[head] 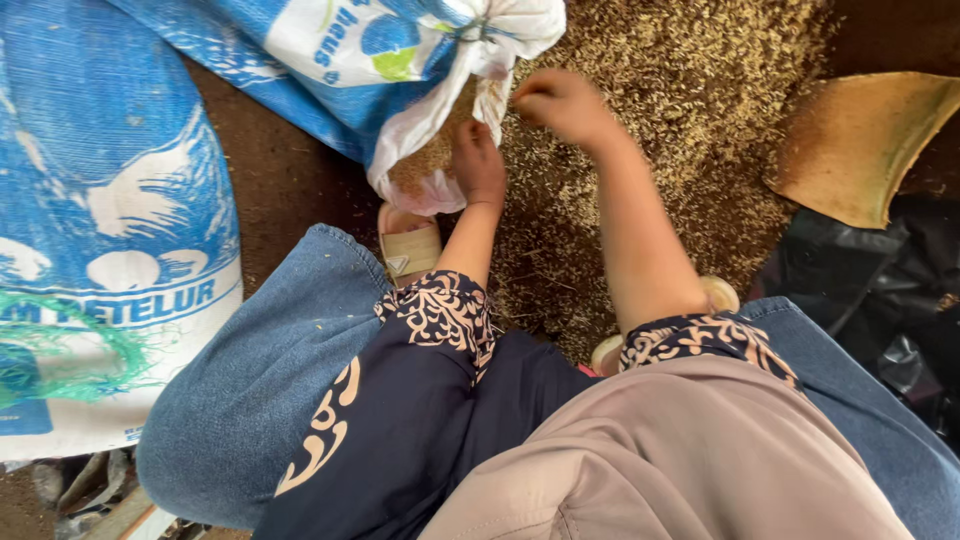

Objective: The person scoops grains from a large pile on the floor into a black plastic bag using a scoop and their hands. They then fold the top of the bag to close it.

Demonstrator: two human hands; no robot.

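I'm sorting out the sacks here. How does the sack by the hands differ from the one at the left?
The near sack lies tipped, its mouth open and spilling grain; the left sack is closed, tied with green string. The left hand touches only the near sack. Both are blue-and-white woven.

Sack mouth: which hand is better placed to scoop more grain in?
Right, probably. The right hand is loosely closed directly over the grain pile, free of the sack. The left hand is at the white sack mouth, apparently holding it open.
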